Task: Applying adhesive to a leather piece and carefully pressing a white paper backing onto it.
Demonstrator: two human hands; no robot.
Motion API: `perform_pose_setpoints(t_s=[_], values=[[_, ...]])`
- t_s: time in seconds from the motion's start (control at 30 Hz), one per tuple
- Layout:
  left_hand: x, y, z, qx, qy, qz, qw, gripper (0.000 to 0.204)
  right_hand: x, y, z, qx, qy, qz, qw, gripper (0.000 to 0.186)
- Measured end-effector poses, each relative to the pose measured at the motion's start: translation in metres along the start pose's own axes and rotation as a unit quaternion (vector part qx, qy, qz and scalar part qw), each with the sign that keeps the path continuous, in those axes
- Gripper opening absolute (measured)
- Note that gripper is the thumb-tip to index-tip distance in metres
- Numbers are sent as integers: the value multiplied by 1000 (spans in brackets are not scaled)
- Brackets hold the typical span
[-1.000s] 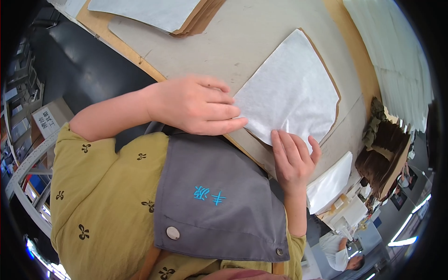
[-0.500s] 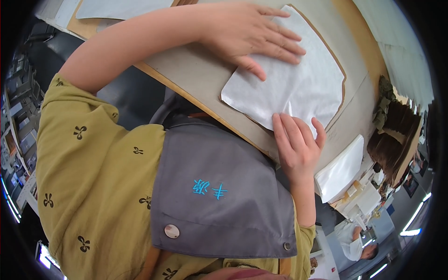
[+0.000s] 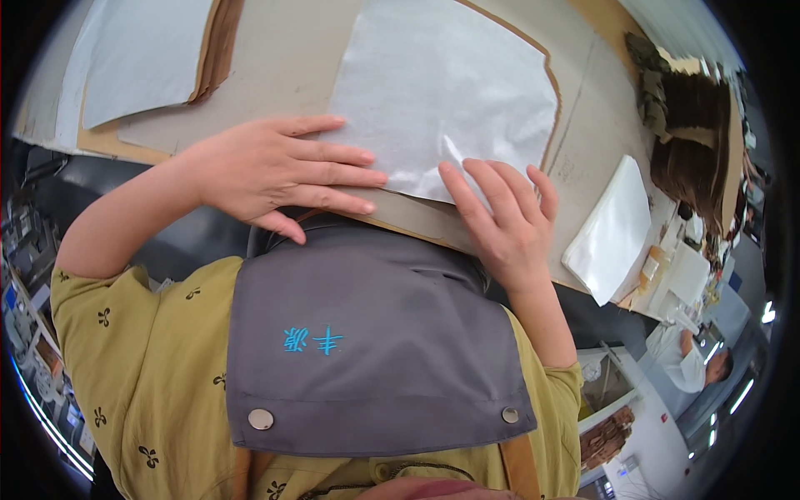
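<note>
A shiny white sheet (image 3: 442, 92) lies on the worktable, with a thin brown layer showing along its far and right edges. A few wrinkles catch the light near its lower right part. My left hand (image 3: 292, 171) is open, palm down, its fingers spread at the sheet's near left corner. At the near right edge, my right hand (image 3: 510, 208) rests with its fingers apart, the fingertips on or just above the sheet. Neither hand grips anything.
A stack of brown pieces topped with white (image 3: 150, 54) lies at the left. White sheets (image 3: 612, 229) are piled at the table's right, with brown stacked pieces (image 3: 692, 167) beyond. The grey tabletop (image 3: 275, 62) has a wooden near edge. Another person (image 3: 687, 354) is at far right.
My left hand has moved from the middle of the sheet toward its near left corner. My right hand stays by the near edge. The view has shifted, showing more of the left stack.
</note>
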State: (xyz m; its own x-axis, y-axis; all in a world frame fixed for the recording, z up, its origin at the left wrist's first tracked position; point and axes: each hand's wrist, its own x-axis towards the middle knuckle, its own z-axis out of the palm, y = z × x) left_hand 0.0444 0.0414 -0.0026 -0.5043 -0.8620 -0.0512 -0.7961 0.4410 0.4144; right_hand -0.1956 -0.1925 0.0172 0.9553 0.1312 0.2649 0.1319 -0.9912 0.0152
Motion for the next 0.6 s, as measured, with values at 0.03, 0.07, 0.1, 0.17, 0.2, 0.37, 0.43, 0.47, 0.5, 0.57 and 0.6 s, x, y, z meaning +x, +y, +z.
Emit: perform_pose_setpoints(t_s=[0.03, 0.07, 0.1, 0.17, 0.2, 0.37, 0.43, 0.47, 0.5, 0.57, 0.6], values=[[1, 2, -4, -9, -1, -7, 1000, 74, -11, 2, -1, 1, 5, 46, 999, 37], [3, 3, -9, -18, -3, -14, 1000, 71, -22, 5, -3, 2, 12, 93, 996, 42], [5, 6, -12, -2, 20, -12, 1000, 70, -32, 9, -4, 16, 15, 119, 993, 55], [20, 14, -13, 54, 70, -27, 996, 69, -49, 12, -1, 33, 39, 168, 985, 61], [28, 19, -13, 106, 122, -52, 986, 69, -55, 13, -1, 57, 62, 206, 975, 68], [131, 46, -16, 76, 237, -138, 959, 65, -64, 14, 5, 117, 139, 282, 942, 66], [168, 50, -4, 70, 263, -147, 951, 60, -67, 16, 9, 160, 180, 300, 923, 59], [185, 51, 6, 101, 280, -176, 938, 52, -69, 16, 10, 160, 184, 302, 921, 59], [193, 51, 13, 131, 297, -205, 924, 44, -71, 15, 10, 163, 178, 313, 919, 51], [194, 48, 9, 139, 286, -204, 926, 38, -74, 15, 9, 167, 176, 328, 913, 43], [192, 47, 6, 144, 280, -208, 926, 33, -74, 16, 8, 144, 154, 314, 926, 33]])
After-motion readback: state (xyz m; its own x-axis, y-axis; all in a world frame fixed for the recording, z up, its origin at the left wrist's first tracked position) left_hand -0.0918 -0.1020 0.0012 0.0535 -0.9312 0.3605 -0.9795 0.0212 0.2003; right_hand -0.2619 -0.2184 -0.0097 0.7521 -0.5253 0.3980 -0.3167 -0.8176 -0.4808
